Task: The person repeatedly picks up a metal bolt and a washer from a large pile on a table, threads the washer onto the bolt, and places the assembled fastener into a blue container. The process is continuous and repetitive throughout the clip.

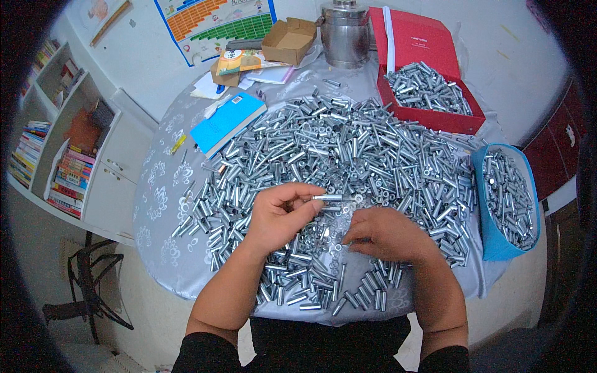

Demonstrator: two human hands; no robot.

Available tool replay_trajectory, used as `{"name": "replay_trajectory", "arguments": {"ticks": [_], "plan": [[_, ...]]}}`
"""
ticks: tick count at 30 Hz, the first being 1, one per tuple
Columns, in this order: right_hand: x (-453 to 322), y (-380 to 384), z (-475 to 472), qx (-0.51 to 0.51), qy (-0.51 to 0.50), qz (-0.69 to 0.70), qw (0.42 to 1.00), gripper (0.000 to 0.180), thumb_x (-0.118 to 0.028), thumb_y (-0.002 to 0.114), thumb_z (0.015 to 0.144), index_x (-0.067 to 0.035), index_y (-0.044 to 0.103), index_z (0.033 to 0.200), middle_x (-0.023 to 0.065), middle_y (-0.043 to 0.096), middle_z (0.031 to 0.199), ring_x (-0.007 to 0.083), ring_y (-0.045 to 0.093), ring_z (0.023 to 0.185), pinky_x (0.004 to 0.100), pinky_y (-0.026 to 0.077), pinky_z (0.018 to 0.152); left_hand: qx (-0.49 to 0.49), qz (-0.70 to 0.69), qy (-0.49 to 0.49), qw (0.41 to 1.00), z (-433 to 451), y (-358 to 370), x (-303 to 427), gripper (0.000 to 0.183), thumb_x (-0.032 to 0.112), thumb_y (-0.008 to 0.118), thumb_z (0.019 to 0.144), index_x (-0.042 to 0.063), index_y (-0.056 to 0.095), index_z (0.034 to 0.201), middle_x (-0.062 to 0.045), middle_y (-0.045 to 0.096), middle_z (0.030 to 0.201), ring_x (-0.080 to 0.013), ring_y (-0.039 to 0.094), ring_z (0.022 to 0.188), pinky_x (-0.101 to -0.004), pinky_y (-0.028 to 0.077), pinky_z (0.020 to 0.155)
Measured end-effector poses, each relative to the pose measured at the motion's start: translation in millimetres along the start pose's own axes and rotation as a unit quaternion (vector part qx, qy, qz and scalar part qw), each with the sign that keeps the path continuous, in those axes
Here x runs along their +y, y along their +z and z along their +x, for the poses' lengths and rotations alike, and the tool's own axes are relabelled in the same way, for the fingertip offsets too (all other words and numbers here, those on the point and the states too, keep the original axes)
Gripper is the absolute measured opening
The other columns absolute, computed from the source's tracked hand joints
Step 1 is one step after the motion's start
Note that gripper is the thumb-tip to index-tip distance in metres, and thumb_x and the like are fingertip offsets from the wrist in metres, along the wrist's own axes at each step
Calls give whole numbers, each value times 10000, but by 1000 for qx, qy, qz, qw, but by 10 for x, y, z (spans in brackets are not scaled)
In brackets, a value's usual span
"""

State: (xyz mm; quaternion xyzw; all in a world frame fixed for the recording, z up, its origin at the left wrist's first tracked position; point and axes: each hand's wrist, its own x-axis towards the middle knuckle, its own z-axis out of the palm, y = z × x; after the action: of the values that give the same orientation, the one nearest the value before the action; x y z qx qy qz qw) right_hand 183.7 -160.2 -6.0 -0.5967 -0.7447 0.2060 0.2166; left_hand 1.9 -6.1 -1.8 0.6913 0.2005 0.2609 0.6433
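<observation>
My left hand (279, 220) pinches a shiny metal anchor sleeve (330, 198) between thumb and forefinger. It lies almost level, its free end pointing right, and a thin bolt shank seems to extend from that end. My right hand (389, 235) is just to the lower right, blurred, with curled fingers low over small washers (338, 248). Whether those fingertips hold anything is hidden. Around both hands spreads a broad heap of metal sleeves and bolts (298, 154), with loose washers and nuts among them. Several sleeves (368, 282) lie nearer the table's front edge.
An open red box (436, 120) full of metal parts stands at the back right. At the right edge is a blue fabric bin (496, 245), also filled. A blue book (228, 123), a cardboard tray (289, 42) and a steel pot (345, 37) sit behind the heap.
</observation>
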Motion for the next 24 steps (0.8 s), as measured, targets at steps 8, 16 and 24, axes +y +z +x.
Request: {"name": "replay_trajectory", "arguments": {"ticks": [8, 16, 24], "plan": [[-54, 33, 24, -35, 66, 18, 997, 108, -149, 624, 802, -98, 659, 892, 108, 611, 910, 300, 622, 884, 415, 499, 762, -11, 13, -5, 1000, 7, -31, -74, 227, 6, 677, 826, -3, 676, 1053, 3, 652, 772, -15, 497, 591, -170, 367, 516], [-14, -95, 40, 142, 184, 282, 931, 93, -62, 639, 829, -17, 646, 910, 83, 667, 832, 192, 652, 759, 306, 528, 693, 4, -11, -12, 1000, 11, -8, -53, 210, 36, 680, 840, 2, 683, 1048, 52, 584, 670, 3, 446, 534, -160, 324, 476], [-47, -63, 93, 263, 162, 499, 810, 106, -22, 639, 854, 25, 637, 949, 87, 676, 828, 156, 667, 767, 273, 551, 709, -27, 3, -38, 999, -14, 8, 27, 217, 43, 669, 853, 1, 670, 1066, 16, 630, 704, -16, 506, 530, -163, 377, 461]]}}
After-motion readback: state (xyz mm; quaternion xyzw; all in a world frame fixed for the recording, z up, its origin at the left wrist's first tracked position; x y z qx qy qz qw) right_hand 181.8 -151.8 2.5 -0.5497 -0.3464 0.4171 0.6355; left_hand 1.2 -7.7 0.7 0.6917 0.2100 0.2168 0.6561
